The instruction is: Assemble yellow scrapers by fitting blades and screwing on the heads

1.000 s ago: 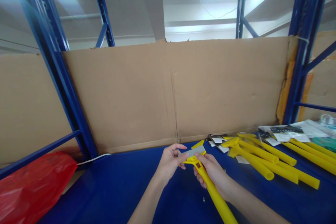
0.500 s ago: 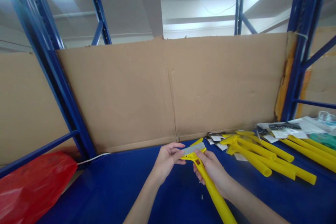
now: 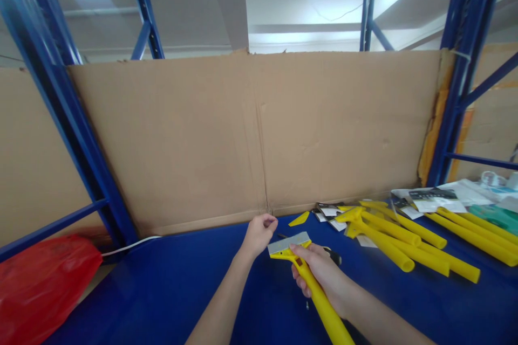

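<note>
My right hand (image 3: 318,269) is wrapped round the handle of a yellow scraper (image 3: 324,304), its thumb resting near the head. A flat grey blade (image 3: 288,243) lies along that head. To the left and slightly farther off, my left hand (image 3: 259,233) is away from the scraper, thumb and fingertips pinched together; whatever may be between them is too small to make out. Beyond the scraper a flat yellow piece (image 3: 299,219) lies on the blue surface. A dark-ended tool (image 3: 334,256) is partly hidden behind my right hand. One small screw (image 3: 307,305) lies beside the handle.
Several yellow scrapers (image 3: 384,237) are piled at the right, with black-and-white cards (image 3: 332,215) beside them. More yellow handles (image 3: 477,234) and plastic packaging lie farther right. A red bag (image 3: 44,285) is at the left. Cardboard (image 3: 202,135) stands along the back between blue posts.
My left hand has let go of the scraper head and moved away from it. My right hand has brought the scraper slightly lower and left, uncovering the flat yellow piece and part of the dark-ended tool.
</note>
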`<action>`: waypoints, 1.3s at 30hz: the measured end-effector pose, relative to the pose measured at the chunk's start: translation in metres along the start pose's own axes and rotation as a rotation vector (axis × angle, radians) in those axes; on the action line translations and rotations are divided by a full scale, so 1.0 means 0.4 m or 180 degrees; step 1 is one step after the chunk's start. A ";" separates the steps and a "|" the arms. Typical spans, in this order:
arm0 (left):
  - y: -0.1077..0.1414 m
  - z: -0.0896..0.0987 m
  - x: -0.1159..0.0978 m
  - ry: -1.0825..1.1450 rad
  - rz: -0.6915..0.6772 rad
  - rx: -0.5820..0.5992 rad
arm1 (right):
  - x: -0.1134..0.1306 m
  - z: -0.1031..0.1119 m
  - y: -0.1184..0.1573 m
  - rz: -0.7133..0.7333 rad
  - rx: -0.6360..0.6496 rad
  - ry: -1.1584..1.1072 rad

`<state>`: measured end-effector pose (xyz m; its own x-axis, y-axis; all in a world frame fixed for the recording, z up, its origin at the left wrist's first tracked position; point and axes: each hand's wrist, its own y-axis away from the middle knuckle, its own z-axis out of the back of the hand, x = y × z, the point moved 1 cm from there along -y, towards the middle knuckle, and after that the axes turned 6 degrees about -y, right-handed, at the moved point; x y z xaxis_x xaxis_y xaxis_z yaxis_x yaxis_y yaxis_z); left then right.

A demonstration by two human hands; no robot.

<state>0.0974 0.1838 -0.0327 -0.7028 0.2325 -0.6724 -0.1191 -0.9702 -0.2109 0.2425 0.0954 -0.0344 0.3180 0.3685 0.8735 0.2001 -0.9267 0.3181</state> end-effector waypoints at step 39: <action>0.066 0.147 -0.065 0.2684 0.0017 -0.0110 | 0.008 0.010 0.008 0.0239 -0.0140 -0.0095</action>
<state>0.0712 0.1481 0.0209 0.0575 0.2143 -0.9751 -0.0860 -0.9720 -0.2187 0.2479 0.0940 -0.0319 0.3582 0.2994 0.8843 0.1341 -0.9539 0.2686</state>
